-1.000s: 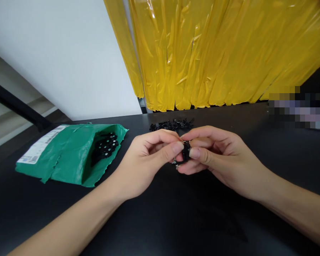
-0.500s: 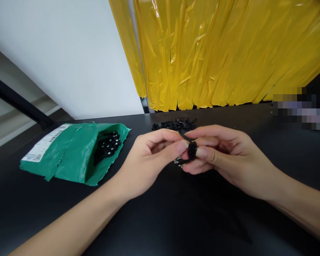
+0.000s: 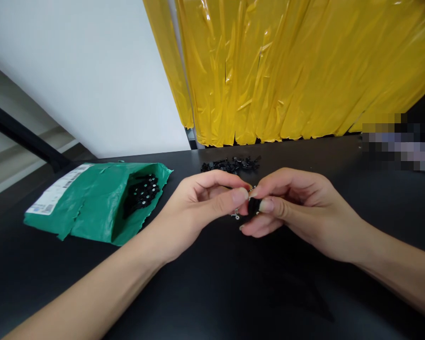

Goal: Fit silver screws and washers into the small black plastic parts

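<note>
Close together over the black table, both my hands are pinched around a small black part [image 3: 254,206]. My right hand [image 3: 301,212] grips it between thumb and fingers, which cover most of it. The thumb and index finger of my left hand [image 3: 205,208] press together at the part's left side; whatever is between them is too small to name. Little silver pieces, looking like screws [image 3: 237,216], show just below the left fingertips; I cannot tell if they lie on the table or are held. A tiny bright bit also shows at the part's upper edge.
An opened green mailing bag [image 3: 92,203] with a white label lies at left, full of black pieces with silver centres. A heap of small black parts [image 3: 233,164] sits behind my hands. Yellow plastic sheeting [image 3: 269,71] and a white panel [image 3: 102,75] stand beyond the black table [image 3: 216,293].
My right index finger has come down onto the top of the black part, against the left fingertips. The part has turned a little and is more covered.
</note>
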A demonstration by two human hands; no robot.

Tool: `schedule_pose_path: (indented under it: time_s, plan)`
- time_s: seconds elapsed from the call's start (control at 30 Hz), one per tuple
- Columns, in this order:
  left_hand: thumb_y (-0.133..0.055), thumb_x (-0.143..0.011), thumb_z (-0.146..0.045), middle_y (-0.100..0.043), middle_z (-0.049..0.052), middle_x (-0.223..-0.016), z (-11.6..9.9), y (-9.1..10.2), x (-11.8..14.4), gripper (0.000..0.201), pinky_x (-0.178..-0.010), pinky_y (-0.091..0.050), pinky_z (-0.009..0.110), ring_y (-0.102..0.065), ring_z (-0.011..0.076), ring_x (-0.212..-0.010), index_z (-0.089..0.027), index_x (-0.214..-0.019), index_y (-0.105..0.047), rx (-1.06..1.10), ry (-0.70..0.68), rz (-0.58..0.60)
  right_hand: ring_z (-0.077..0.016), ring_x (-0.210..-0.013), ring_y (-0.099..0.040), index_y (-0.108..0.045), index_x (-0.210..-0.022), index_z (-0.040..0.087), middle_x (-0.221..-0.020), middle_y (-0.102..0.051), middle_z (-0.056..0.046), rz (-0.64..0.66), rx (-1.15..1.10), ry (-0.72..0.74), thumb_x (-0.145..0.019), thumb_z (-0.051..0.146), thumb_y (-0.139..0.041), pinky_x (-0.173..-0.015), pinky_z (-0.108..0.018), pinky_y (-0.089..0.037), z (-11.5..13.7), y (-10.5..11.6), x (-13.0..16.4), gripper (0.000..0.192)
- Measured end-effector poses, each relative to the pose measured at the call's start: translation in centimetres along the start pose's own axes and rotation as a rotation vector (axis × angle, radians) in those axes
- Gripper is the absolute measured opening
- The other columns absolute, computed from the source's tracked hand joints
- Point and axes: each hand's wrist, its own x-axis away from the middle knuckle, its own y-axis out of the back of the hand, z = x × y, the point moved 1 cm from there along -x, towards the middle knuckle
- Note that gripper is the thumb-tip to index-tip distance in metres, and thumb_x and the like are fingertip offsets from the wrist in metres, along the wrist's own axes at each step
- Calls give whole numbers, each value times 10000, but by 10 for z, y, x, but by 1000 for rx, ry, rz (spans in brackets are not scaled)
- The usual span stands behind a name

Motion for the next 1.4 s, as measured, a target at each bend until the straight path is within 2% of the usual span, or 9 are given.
schedule_pose_path:
  time_s: [0.13,0.3,0.43,0.6,0.77,0.87,1.1,1.3,1.4]
  plan:
    - [-803,-856,-122,-682,12,-946,-6,-5,1,55,-685,-583,173,-667,70,-705,-150,-814,-779,-205,-163,-36,-182,-809,-822,-749,-1031,291,-913,-826,40,9,-14,-15,-956,228,-740,-763,-258,-697,-2,2,-1,98]
    - [-839,-803,-75,-683,-3,-929,-4,-6,0,91,-696,-585,159,-670,69,-747,-147,-803,-784,-93,-63,5,-185,-771,-821,-732,-1009,271,-863,-807,54,40,5,-47,-957,233,-738,-706,-261,-703,-1,4,0,65]
    - [-805,-881,-171,-724,-6,-890,5,0,-2,85,-751,-580,154,-683,70,-801,-212,-955,-808,50,48,63,-191,-754,-821,-729,-1014,266,-867,-800,52,47,29,-46,-956,235,-737,-686,-261,-704,2,5,-1,66]
    - [-774,-906,-179,-702,10,-919,4,-2,-3,98,-736,-579,168,-678,66,-751,-147,-813,-779,-142,-122,20,-182,-714,-817,-716,-1026,279,-886,-793,59,57,30,-46,-964,243,-727,-656,-255,-702,3,7,-1,73]
    - [-775,-885,-136,-685,3,-920,-3,-9,1,118,-669,-579,169,-682,64,-692,-136,-768,-754,-296,-204,-42,-183,-711,-817,-703,-1049,269,-905,-800,44,75,33,-57,-972,246,-719,-652,-253,-701,2,8,-1,82]
    - [-779,-874,-108,-685,-1,-858,-4,-10,2,98,-693,-578,157,-687,69,-717,-137,-781,-773,-300,-181,-39,-184,-716,-817,-706,-1030,265,-889,-798,47,78,36,-66,-971,249,-720,-657,-247,-700,2,8,-1,63]
    - [-821,-823,-66,-722,-12,-833,-1,-2,1,116,-704,-604,172,-717,81,-724,-178,-849,-805,-28,-14,52,-182,-692,-814,-719,-981,263,-831,-781,73,93,27,-75,-958,235,-730,-654,-251,-706,7,7,-1,38]
    - [-812,-864,-173,-751,15,-988,-2,-2,-3,35,-741,-596,165,-709,82,-791,-173,-899,-810,-183,-67,15,-182,-657,-809,-687,-1007,252,-847,-773,67,35,99,-7,-957,256,-731,-611,-253,-703,5,8,-3,67]
    - [-822,-850,-209,-768,15,-1048,-8,-5,-3,53,-750,-596,190,-723,108,-841,-174,-852,-782,-303,-106,-40,-177,-620,-799,-632,-1089,287,-816,-768,73,-19,179,22,-945,266,-747,-569,-244,-685,3,7,-6,185]
